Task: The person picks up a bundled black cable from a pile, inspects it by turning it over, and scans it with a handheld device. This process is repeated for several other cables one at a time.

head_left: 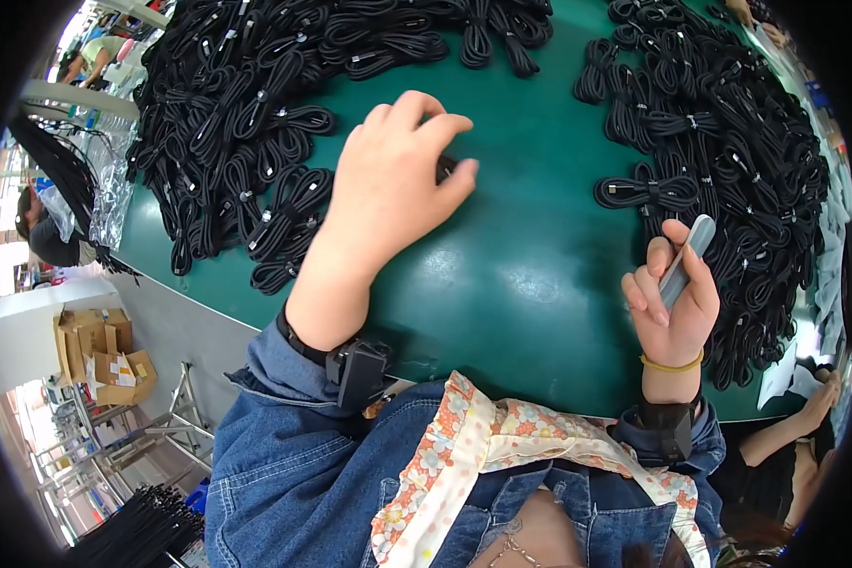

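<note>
My left hand [393, 170] is held over the green table, palm down. Its thumb and index finger point right with a gap between them, while the other fingertips are hidden beneath the hand. A small dark patch, perhaps black cable, shows in that gap; whether the hand touches it, I cannot tell. My right hand [674, 303] is turned palm up at the right, its fingers closed around a slim grey tool [688, 260] with a rounded end. The tool's exact kind is not clear. Just beyond this hand lies a tied black cable bundle [646, 192].
Black cable bundles are heaped along the table's left and far side [246, 104] and at the right [729, 161]. The green tabletop [511, 227] spreads between them. Cardboard boxes [114, 355] and metal frames [166, 421] stand beyond the left edge. Other people are at the far left and right.
</note>
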Demonstrator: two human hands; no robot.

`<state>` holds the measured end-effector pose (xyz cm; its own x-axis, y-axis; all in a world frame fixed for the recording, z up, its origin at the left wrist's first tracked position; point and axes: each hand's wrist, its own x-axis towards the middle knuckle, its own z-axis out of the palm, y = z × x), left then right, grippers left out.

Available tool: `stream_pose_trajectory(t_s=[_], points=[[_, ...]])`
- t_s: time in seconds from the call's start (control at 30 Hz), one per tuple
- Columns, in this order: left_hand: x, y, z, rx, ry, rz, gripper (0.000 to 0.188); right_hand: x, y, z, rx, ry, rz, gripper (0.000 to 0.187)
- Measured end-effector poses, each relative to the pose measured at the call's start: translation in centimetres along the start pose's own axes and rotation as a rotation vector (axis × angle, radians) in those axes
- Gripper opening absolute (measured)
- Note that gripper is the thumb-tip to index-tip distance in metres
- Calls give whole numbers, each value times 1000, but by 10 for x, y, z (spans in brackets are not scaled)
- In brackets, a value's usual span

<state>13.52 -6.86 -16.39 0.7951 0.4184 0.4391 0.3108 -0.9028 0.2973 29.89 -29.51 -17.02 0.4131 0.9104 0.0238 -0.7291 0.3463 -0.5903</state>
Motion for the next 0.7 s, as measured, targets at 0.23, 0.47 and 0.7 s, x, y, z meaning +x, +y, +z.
stream_pose_trajectory(t_s=[0.23,0.47,0.7], points=[[-1,0,-4,148,-300,92,37,-2,5,0,-6,21,33,30],[2,36,-13,-1207,-221,-210,42,-5,4,8,-299,142,72,30],[-3,49,-1,-1606,-312,-251,41,-8,11,15,-354,128,73,60]])
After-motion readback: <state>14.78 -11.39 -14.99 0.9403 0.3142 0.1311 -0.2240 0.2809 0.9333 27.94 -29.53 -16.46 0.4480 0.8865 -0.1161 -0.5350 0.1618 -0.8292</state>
